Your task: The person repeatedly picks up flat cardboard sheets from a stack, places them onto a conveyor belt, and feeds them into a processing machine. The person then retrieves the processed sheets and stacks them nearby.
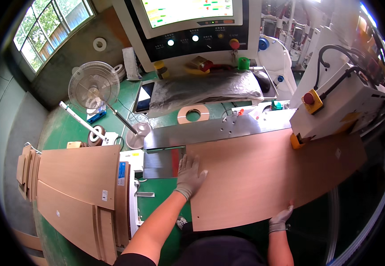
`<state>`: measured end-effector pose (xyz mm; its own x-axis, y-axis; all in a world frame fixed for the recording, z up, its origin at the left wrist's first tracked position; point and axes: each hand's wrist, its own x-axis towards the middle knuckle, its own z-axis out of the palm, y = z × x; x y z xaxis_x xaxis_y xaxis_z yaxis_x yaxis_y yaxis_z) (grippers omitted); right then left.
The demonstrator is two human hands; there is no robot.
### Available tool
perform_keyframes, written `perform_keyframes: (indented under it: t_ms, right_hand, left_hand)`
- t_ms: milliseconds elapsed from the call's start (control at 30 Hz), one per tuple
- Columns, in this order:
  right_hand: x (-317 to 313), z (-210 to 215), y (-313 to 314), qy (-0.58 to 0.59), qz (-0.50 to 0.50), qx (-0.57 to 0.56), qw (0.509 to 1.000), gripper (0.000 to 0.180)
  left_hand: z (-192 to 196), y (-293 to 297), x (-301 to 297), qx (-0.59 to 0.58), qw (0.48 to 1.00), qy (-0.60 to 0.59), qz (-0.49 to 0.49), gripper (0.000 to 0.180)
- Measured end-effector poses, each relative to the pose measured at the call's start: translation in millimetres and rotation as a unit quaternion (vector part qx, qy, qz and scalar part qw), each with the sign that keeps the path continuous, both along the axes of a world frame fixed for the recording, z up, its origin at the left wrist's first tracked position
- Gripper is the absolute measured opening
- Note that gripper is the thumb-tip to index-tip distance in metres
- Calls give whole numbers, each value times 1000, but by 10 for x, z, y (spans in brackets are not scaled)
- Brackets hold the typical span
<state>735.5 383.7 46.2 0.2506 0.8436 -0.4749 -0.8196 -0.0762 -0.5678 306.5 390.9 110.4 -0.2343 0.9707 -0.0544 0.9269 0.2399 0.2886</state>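
Observation:
A large wood-coloured panel (245, 177) lies on the metal machine table (210, 131), its far right part beneath the machine head. My left hand (190, 177), in a pale glove, lies flat at the panel's left end with its fingers stretched out. At the near edge, my gloved right hand (281, 218) grips the panel; some of its fingers are hidden. A small dark hole shows near the panel's near left corner. Just left of the panel, a red strip (175, 162) crosses the metal surface.
Stacked wood-coloured panels (79, 177) stand on the left. Behind the table are a control console (192, 40), a plastic-covered keyboard shelf (205, 88) and a tape roll (193, 114). A fan (94, 86) stands back left. The white machine head (341, 104) carries a red stop button (309, 98).

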Motion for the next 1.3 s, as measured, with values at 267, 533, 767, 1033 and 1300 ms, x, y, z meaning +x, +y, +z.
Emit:
perform_keyframes:
  t_ms: [267, 533, 767, 1033, 1300]
  right_hand:
    - [869, -148, 507, 40, -8, 77, 996, 59]
    - [-132, 226, 17, 42, 54, 24, 997, 60]
    - [432, 73, 291, 53, 24, -24, 998, 60]
    - [1212, -6, 828, -20, -9, 43, 999, 58]
    - [1724, -273, 924, -37, -86, 100, 991, 46]
  left_hand:
    - [95, 725, 523, 8, 998, -11, -58, 79]
    - [3, 920, 613, 6, 995, 71, -73, 78]
    - [-62, 851, 625, 37, 994, 81, -67, 79]
    - [13, 842, 602, 18, 996, 68, -57, 80]
    - [10, 956, 688, -23, 996, 34, -78, 87]
